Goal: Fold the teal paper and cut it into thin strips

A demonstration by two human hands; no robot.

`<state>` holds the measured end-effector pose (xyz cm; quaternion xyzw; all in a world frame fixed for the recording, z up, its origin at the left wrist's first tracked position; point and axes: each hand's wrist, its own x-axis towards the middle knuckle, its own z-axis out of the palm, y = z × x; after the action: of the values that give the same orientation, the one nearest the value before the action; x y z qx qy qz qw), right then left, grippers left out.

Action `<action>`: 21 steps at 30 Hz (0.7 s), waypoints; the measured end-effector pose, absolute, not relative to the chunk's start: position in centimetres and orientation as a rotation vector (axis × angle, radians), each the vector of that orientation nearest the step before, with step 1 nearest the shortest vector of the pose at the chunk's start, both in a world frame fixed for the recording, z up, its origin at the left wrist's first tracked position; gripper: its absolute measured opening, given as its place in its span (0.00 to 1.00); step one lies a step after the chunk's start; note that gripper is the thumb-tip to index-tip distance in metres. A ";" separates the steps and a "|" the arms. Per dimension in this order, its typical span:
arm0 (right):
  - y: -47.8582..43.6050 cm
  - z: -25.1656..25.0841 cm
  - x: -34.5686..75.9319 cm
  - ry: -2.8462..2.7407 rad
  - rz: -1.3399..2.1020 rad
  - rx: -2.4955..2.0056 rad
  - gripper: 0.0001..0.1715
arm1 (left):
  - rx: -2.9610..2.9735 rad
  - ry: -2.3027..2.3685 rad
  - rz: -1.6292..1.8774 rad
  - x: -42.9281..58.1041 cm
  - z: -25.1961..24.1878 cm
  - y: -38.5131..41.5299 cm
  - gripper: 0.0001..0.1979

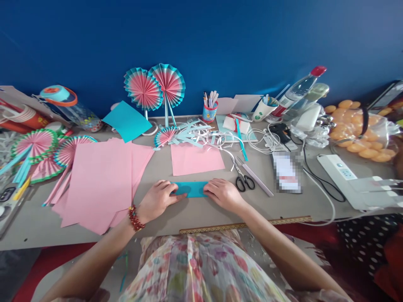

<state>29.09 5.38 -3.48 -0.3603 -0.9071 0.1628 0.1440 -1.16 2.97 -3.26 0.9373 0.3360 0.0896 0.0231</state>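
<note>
A folded strip of blue paper [195, 189] lies flat on the table in front of me. My left hand [160, 199] grips its left end, fingers on top and the thumb along the near edge. At the right end, my right hand [224, 194] has its fingers pressed together on the paper, with the thumb mostly hidden. Just beyond the strip is a pink sheet [197, 160]. Black-handled scissors [244, 179] rest to the right of my right hand, beside a pale lilac stick [258, 180]. A stack of pink paper [100, 180] lies left of my left hand.
Folded paper fans [168, 86] lean against the blue wall. White paper scraps [197, 133] pile below them, near a blue sheet [127, 121] and a pen cup [210, 112]. To the right are a phone [287, 172], a power strip [338, 180] and a clear bottle [294, 92].
</note>
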 end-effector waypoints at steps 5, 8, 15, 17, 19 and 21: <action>4.7 -3.9 29.3 -2.694 0.267 -1.046 0.14 | 2.904 1.026 0.273 -1.1 -3.2 3.1 0.20; 3.9 -4.2 29.1 -2.723 0.179 -0.965 0.16 | 2.912 1.003 0.260 -1.2 -3.3 3.1 0.19; 1.6 -4.0 29.5 -2.735 0.088 -0.952 0.16 | 2.945 1.000 0.212 -1.1 -3.1 3.1 0.22; 0.8 -4.1 30.0 -2.688 0.098 -1.012 0.17 | 2.942 1.013 0.228 -1.0 -3.1 3.1 0.23; 0.0 -4.3 30.4 -2.641 0.135 -1.080 0.20 | 2.938 1.028 0.247 -1.1 -3.3 3.0 0.24; -0.5 -4.5 30.6 -2.599 0.179 -1.134 0.23 | 2.937 1.037 0.245 -1.2 -3.4 3.0 0.25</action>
<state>30.58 -0.53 -4.46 -0.3946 -0.9045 0.0623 0.1495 -1.22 3.03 -3.35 0.9400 0.3318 0.0785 0.0086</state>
